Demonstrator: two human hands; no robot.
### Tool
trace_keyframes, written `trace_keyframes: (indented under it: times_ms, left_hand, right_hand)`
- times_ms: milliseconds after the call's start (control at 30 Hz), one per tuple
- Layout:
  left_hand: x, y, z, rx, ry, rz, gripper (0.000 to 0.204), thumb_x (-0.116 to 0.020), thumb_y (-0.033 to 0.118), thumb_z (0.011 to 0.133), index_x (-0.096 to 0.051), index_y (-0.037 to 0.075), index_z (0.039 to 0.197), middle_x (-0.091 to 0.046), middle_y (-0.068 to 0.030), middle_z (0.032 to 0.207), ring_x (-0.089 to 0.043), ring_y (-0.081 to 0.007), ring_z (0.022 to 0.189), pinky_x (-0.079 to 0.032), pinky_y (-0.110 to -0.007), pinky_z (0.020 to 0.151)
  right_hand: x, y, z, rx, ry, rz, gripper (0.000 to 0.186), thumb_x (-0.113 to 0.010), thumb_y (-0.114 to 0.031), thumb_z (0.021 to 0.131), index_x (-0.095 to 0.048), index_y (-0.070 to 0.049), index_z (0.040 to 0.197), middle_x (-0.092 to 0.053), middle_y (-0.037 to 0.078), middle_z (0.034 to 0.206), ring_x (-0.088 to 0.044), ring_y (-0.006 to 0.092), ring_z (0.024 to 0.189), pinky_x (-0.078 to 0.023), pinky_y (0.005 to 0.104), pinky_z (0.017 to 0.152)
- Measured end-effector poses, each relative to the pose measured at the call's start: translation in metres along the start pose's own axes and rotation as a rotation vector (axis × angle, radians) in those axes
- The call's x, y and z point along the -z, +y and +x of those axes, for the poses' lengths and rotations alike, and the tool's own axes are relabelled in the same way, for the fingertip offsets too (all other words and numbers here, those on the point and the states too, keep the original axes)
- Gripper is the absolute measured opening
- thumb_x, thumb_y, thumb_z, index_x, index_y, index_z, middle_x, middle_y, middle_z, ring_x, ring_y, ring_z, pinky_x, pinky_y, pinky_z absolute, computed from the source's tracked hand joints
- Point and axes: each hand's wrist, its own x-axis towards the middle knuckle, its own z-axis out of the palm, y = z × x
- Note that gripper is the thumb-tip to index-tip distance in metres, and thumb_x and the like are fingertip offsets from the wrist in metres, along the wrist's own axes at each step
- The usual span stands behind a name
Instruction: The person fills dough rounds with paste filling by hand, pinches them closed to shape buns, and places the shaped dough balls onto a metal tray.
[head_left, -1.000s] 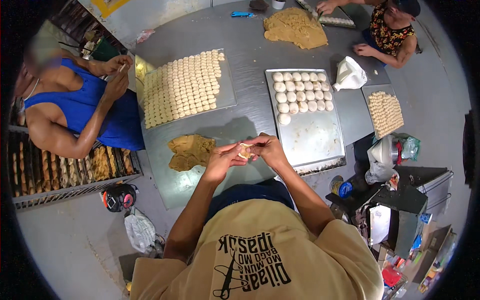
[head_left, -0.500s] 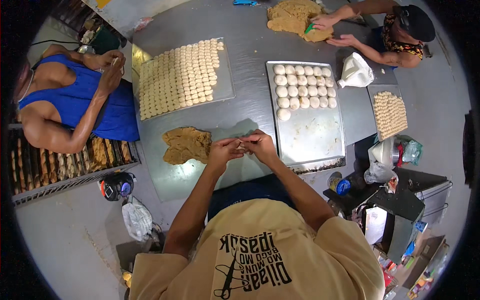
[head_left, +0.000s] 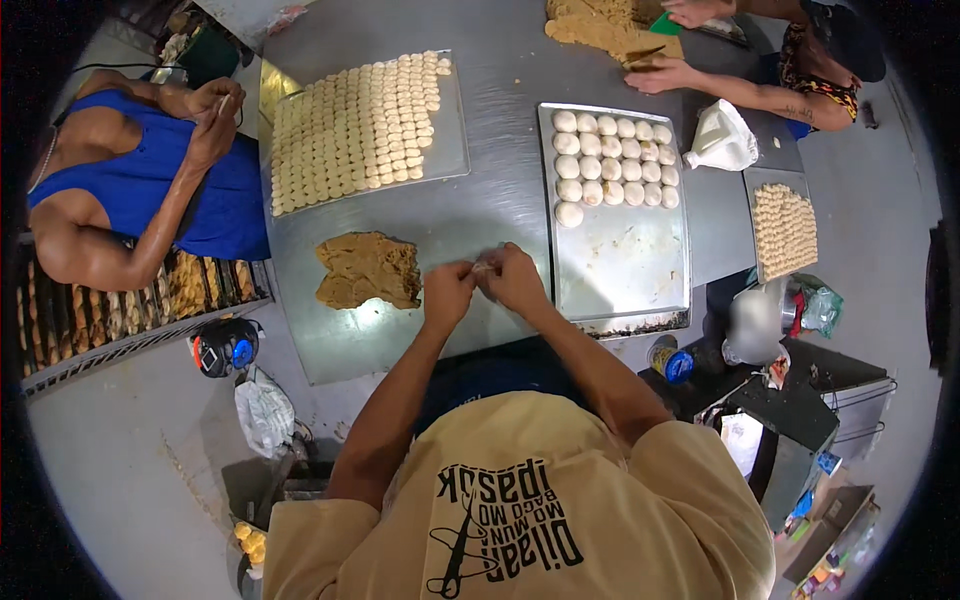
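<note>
Near the middle of the steel table, my left hand and my right hand meet with fingers closed, both pinching a small pale piece of dough that their fingers mostly hide. Just left of my hands lies a flattened mound of brown filling. To my right, a large tray carries rows of round white dough balls on its far half.
A tray of small pale pieces sits back left beside a person in blue. Across the table, another person handles brown filling. At right are a white funnel-like object and a smaller tray.
My hands have moved slightly away from me, and the small piece is now more hidden. The person across the table has reached both hands onto the large brown mound, with a green scraper.
</note>
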Motion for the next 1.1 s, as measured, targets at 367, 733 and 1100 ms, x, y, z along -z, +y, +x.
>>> trace_keyframes:
  times_ms: [367, 733, 1100]
  left_hand:
    - [-0.009, -0.006, -0.021, -0.360, 0.084, 0.137, 0.048, -0.087, 0.012, 0.089, -0.075, 0.004, 0.134, -0.072, -0.0186, 0.106, -0.073, -0.0301, 0.101, -0.062, -0.041, 0.089]
    - [-0.008, 0.000, -0.022, -0.364, 0.143, 0.236, 0.025, -0.082, 0.002, 0.089, -0.083, 0.002, 0.114, -0.074, -0.0176, 0.094, -0.074, -0.0377, 0.088, -0.060, -0.047, 0.079]
    - [0.008, 0.008, 0.005, -0.312, 0.046, 0.308, 0.025, -0.082, 0.008, 0.086, -0.082, 0.002, 0.110, -0.072, -0.0205, 0.087, -0.074, -0.0407, 0.086, -0.059, -0.049, 0.079]
  right_hand:
    - [0.000, 0.038, 0.025, -0.253, -0.265, 0.240, 0.030, -0.081, -0.018, 0.088, -0.083, -0.001, 0.112, -0.075, 0.018, 0.084, -0.075, 0.0283, 0.072, -0.061, 0.0384, 0.070]
    - [0.004, 0.034, 0.017, 0.073, -0.176, 0.116, 0.035, -0.078, -0.011, 0.089, -0.081, -0.005, 0.124, -0.075, 0.019, 0.095, -0.077, 0.0339, 0.087, -0.062, 0.0427, 0.086]
    - [-0.005, 0.003, -0.023, 0.279, 0.090, 0.098, 0.075, -0.076, 0.004, 0.090, -0.054, -0.011, 0.160, -0.075, 0.014, 0.108, -0.073, 0.0331, 0.094, -0.062, 0.0419, 0.083]
